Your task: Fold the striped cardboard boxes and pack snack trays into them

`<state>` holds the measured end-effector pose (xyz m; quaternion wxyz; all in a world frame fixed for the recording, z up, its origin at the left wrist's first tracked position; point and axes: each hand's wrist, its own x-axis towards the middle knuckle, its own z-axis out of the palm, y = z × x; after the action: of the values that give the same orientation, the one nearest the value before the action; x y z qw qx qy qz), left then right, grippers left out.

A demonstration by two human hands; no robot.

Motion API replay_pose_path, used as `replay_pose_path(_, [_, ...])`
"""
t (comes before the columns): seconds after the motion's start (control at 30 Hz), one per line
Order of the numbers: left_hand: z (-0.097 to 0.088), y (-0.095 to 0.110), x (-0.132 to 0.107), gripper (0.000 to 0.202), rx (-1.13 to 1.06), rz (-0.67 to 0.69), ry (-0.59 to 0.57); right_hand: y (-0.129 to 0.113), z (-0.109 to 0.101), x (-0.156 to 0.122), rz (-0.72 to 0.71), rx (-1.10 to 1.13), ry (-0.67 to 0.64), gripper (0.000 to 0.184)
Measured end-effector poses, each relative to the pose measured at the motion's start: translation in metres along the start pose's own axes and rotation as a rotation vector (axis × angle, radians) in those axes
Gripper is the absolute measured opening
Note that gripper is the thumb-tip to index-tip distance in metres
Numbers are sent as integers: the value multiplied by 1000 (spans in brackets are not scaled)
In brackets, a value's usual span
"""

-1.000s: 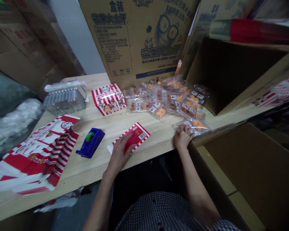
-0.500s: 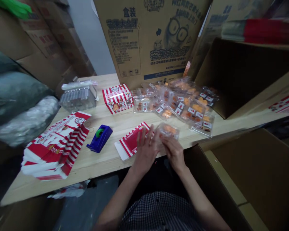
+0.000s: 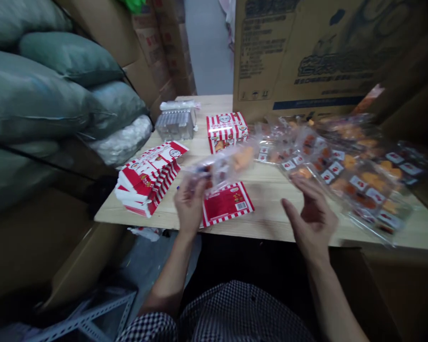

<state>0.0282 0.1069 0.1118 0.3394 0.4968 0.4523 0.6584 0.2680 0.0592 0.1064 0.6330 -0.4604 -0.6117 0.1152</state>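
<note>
My left hand (image 3: 189,202) is closed on a clear snack packet (image 3: 224,166) with orange pieces inside, held above the table's front edge. Just right of that hand a flat red-and-white striped carton blank (image 3: 227,204) lies on the wooden table (image 3: 267,218). My right hand (image 3: 312,216) hovers open and empty over the table, fingers spread, beside a heap of similar clear snack packets (image 3: 345,171). The picture is smeared by motion.
A stack of flat striped carton blanks (image 3: 149,178) lies at the left edge. A folded striped box (image 3: 226,130) and a clear plastic tray stack (image 3: 175,122) stand further back. Big cardboard cartons (image 3: 306,52) wall the far side; grey sacks (image 3: 50,90) pile up left.
The camera has swung left. Both hands met on one snack packet, then my right hand let go and moved right, leaving the packet in my left hand.
</note>
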Motion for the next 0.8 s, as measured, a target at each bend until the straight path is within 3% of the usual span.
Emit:
replay_pose_path(0.07, [-39, 3, 4, 32, -181, -144, 245, 24, 26, 7, -25, -106, -390, 52])
replay_pose_path(0.17, [-92, 3, 0, 38, -262, -246, 436, 58, 84, 8, -33, -304, -978, 98])
replay_pose_path(0.23, [-120, 3, -12, 39, -220, -241, 495, 73, 121, 4, -46, -420, -1243, 123])
replay_pose_path(0.3, [-141, 1, -28, 43, -148, -228, 513, 81, 144, -2, -52, -486, -1390, 132])
replay_pose_path(0.4, [-162, -5, -54, 48, -16, -237, 500, 85, 147, -12, -48, -496, -1401, 131])
replay_pose_path(0.5, [-169, -14, -74, 50, 127, -263, 482, 86, 123, -26, -46, -483, -1295, 125])
replay_pose_path(0.63, [-157, -26, -93, 51, 203, -341, 389, 81, 87, -46, -20, -525, -1161, 117])
replay_pose_path(0.8, [-145, -40, -98, 53, 7, -585, 133, 76, 67, -57, 27, -569, -1079, 115])
